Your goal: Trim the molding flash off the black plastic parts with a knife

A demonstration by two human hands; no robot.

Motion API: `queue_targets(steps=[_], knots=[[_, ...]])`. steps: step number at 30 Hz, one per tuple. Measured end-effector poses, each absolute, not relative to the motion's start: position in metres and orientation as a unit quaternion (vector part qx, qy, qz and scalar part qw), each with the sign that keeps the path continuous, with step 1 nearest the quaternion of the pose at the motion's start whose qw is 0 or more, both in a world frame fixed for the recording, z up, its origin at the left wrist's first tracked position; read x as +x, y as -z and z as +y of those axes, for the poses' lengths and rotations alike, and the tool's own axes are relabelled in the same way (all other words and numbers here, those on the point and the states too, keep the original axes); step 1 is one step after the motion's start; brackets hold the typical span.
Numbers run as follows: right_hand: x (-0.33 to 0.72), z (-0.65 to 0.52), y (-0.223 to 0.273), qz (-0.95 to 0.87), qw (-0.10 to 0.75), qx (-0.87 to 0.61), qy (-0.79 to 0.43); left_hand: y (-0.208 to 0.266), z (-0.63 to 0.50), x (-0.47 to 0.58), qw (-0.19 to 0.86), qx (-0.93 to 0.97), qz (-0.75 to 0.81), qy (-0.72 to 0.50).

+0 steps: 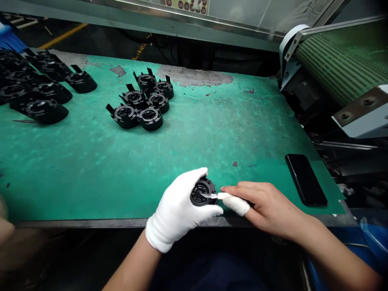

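My left hand (pixel 178 204), in a white glove, is wrapped round a round black plastic part (pixel 198 193) near the table's front edge. The part's ribbed, ring-shaped face is turned up towards me. My right hand (pixel 266 204) is bare except for a white cover on the thumb. Between its thumb and index finger it pinches a small knife (pixel 222 196) with a white handle. The knife's thin metal blade points left, its tip at the middle of the part's face. Whether the tip touches the plastic I cannot tell.
Several similar black parts (pixel 148 115) stand grouped on the green table (pixel 212 133), with more black parts (pixel 45 109) at the far left. A black phone (pixel 306 180) lies at the right. Beyond it is a green conveyor belt (pixel 348 56). Another person's arm (pixel 6 228) shows at the left edge.
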State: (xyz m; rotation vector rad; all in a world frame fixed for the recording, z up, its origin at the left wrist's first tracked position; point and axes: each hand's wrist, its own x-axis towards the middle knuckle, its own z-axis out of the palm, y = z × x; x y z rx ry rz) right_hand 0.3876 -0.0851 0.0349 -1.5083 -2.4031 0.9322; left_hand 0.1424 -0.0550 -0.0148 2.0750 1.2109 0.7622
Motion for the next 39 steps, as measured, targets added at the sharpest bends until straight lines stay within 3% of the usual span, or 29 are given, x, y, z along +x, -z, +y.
queue_targets(steps=[10,25,31,39], knots=[[0.382,-0.082,-0.029,-0.812,0.073,-0.502,-0.287,0.011,-0.047,0.14,0.407,0.751,0.457,-0.25],[0.382,-0.077,-0.031,-0.823,0.05,-0.492,-0.279,0.013,-0.047,0.139,0.398,0.758,0.451,-0.252],[0.383,-0.074,-0.026,-0.811,0.024,-0.544,-0.215,0.016,-0.048,0.138,0.394,0.758,0.449,-0.261],[0.385,-0.08,-0.04,-0.826,0.008,-0.505,-0.25,0.016,-0.048,0.139,0.4,0.755,0.452,-0.257]])
